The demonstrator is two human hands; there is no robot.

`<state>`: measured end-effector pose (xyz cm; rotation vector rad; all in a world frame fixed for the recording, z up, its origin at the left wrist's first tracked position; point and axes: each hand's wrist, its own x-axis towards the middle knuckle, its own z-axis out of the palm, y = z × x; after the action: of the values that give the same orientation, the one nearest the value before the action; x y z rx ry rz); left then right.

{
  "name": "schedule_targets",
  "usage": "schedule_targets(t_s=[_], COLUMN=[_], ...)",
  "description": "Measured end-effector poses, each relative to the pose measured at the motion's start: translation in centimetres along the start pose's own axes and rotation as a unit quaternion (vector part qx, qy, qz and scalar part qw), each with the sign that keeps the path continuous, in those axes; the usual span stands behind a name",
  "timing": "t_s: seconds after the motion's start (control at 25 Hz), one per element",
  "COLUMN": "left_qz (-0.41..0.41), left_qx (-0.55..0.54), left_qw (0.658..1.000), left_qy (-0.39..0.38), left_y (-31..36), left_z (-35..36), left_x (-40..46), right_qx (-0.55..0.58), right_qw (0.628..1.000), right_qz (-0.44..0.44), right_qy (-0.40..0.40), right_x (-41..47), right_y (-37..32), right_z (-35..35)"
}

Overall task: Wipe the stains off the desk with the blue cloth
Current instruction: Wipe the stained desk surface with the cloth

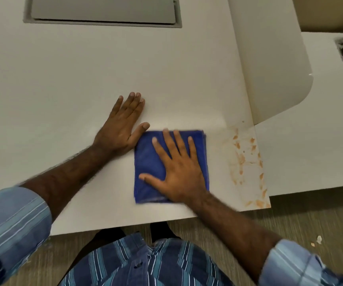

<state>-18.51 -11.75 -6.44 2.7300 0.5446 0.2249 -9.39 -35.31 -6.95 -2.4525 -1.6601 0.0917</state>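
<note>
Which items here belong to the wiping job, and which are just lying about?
Job:
blue cloth, folded, under the right hand
orange stains near the desk corner
left hand, flat on the desk

Lying about:
grey cable hatch
scraps on the floor

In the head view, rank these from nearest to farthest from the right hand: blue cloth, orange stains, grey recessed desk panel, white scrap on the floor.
From the right hand:
1. Blue cloth, directly under the flat palm.
2. Orange stains, just right of the cloth, along the desk edge.
3. White scrap, on the carpet, right and nearer the person.
4. Grey recessed panel, far across the desk, at the back left.
</note>
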Motion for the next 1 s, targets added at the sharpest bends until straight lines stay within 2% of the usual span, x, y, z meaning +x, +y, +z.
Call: schedule_targets(t_s=[0.12,0.24,0.4,0.52,0.6,0.76,0.88,1.0], left_qz=[0.005,0.002,-0.022,-0.027,-0.028,-0.011,-0.039,-0.052], left_qx=[0.018,0.034,0.043,0.04,0.04,0.068,0.051,0.036], left_qw=[0.999,0.999,0.999,0.999,0.999,0.997,0.997,0.997], left_qy=[0.035,0.029,0.009,-0.001,-0.005,0.025,0.039,0.046], left_y=[0.1,-0.1,-0.1,0.1,0.2,0.4,1.4,2.9], left_z=[0.0,0.2,0.3,0.2,0.0,-0.2,0.0,0.4], left_x=[-0.3,-0.4,-0.4,-0.3,-0.2,-0.3,-0.2,1.1], right_qx=[-0.013,-0.029,-0.032,-0.045,-0.054,-0.027,-0.022,-0.019], right_qw=[0.999,0.993,0.975,0.965,0.972,0.996,0.998,0.998], right_qz=[0.015,0.102,0.214,0.254,0.229,0.086,0.031,-0.012], right_qy=[0.036,0.048,0.054,0.044,0.027,-0.002,-0.043,-0.053], right_x=[7.8,13.5,13.4,11.0,8.2,-1.0,-4.3,-1.7], right_y=[3.3,7.9,13.6,10.6,6.4,0.8,0.7,2.0], right_z=[-0.3,-1.2,-2.6,-2.3,-1.8,-0.4,-0.6,-0.9])
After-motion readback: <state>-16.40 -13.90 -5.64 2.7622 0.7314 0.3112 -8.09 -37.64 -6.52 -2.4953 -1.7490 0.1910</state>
